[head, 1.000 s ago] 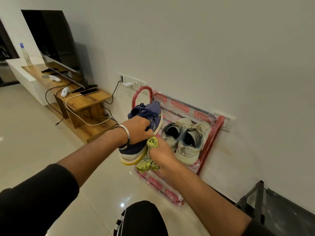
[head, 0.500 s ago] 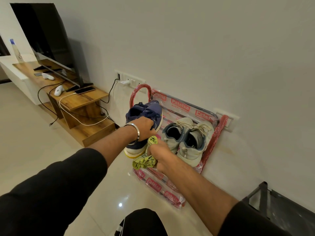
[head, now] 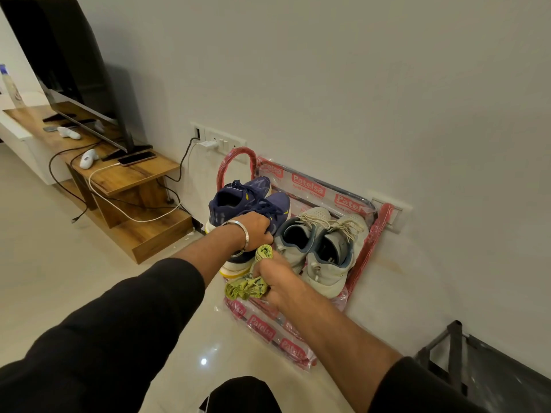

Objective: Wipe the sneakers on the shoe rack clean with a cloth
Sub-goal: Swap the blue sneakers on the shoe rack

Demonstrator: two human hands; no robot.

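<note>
A low shoe rack (head: 372,234) wrapped in red-printed plastic stands against the wall. On its left side sit two navy sneakers; my left hand (head: 253,228) grips the nearer navy sneaker (head: 280,205), whose yellow-edged sole (head: 232,271) shows below my wrist. The other navy sneaker (head: 235,198) lies just behind it. My right hand (head: 278,283) holds a bunched yellow-green cloth (head: 247,289) against the near side of that shoe. A pair of pale grey sneakers (head: 325,248) rests on the right of the rack.
A wooden TV unit (head: 128,180) with a television (head: 62,64), a phone (head: 137,158) on a white cable and small white devices stands to the left. Wall sockets (head: 219,141) sit above the rack. A dark metal frame (head: 456,353) is at the lower right. Glossy floor tiles lie below.
The navy sneaker in my left hand has come down from a raised, tilted position onto the rack beside its mate. My right hand with the cloth stayed against it.
</note>
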